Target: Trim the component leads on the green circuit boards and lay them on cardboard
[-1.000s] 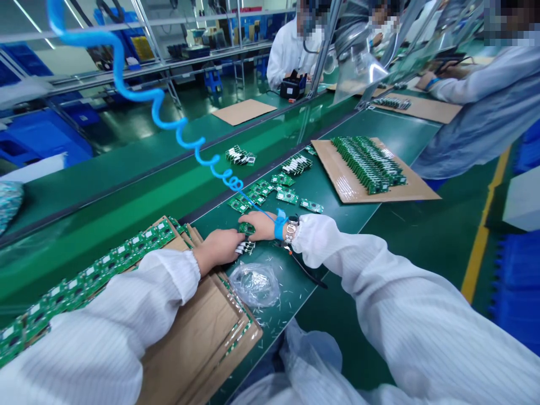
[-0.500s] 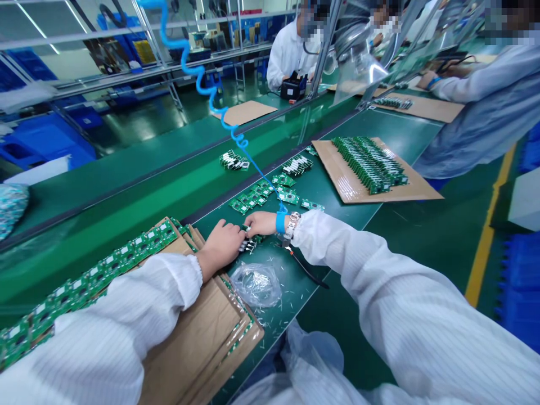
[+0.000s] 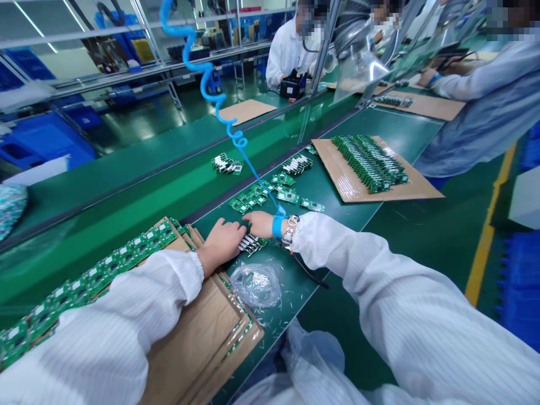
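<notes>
Circuit boards [image 3: 287, 196] lie on a green bench [image 3: 400, 126] near blue crates [image 3: 521, 292].

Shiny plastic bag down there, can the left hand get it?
Probably yes. The left hand is just above the clear plastic bag, and only a little green bench top lies between them, so nothing seems to block the way.

L hand [image 3: 221, 242], R hand [image 3: 261, 224] adjacent on bench [image 3: 400, 126]; loose PCBs [image 3: 261, 194] ahead; poly bag [image 3: 255, 285] nearer; cardboard stack [image 3: 198, 332] L of bag.

Small green PCBs [image 3: 250, 244], white pin connectors on top, loose overlapping cluster, lying flat on green bench mat [image 3: 295, 287].
</notes>
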`<state>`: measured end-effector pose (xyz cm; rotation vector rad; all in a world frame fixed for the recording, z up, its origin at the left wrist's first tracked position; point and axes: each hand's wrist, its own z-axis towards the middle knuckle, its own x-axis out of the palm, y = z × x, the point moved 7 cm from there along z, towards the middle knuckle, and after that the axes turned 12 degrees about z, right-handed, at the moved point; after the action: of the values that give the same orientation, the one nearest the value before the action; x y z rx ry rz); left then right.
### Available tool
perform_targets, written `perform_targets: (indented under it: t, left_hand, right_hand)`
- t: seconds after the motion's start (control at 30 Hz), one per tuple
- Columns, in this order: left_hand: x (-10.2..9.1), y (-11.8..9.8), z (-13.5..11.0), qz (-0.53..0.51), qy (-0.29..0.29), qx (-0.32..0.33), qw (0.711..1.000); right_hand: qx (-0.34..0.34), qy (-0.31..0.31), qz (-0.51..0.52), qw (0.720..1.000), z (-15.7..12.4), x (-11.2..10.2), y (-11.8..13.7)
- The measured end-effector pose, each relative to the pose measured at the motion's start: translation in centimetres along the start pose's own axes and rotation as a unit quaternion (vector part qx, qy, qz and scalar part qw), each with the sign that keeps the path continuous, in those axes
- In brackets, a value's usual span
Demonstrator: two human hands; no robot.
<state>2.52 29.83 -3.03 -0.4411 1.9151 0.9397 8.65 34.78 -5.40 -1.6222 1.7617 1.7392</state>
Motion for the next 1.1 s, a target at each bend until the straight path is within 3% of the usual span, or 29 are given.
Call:
perform_targets:
  t: [0.23,0.63,0.93,1.1]
  left_hand:
    - [0.1,0.0,0.1,0.0,0.003,0.011,1.0]
    - [0.0,0.2,0.0,-0.014,-0.025,-0.016,0.999]
    - [-0.2,-1.3,1.4,-0.043,-0.011,0.109,0.993]
    - [0.0,-1.8,1.8,-0.066,0.015,0.129,0.989]
  right_hand:
    - [0.008,-0.056,-0.008,0.998,-0.2,-0.8,0.5]
    - [-0.019,-0.058,0.064,0.996,-1.8,-0.9,1.3]
    - [0.033,-0.052,0.135,0.989,-1.9,-0.7,-1.0]
    - [0.035,-0.034,0.156,0.986,-2.6,-1.9,-1.3]
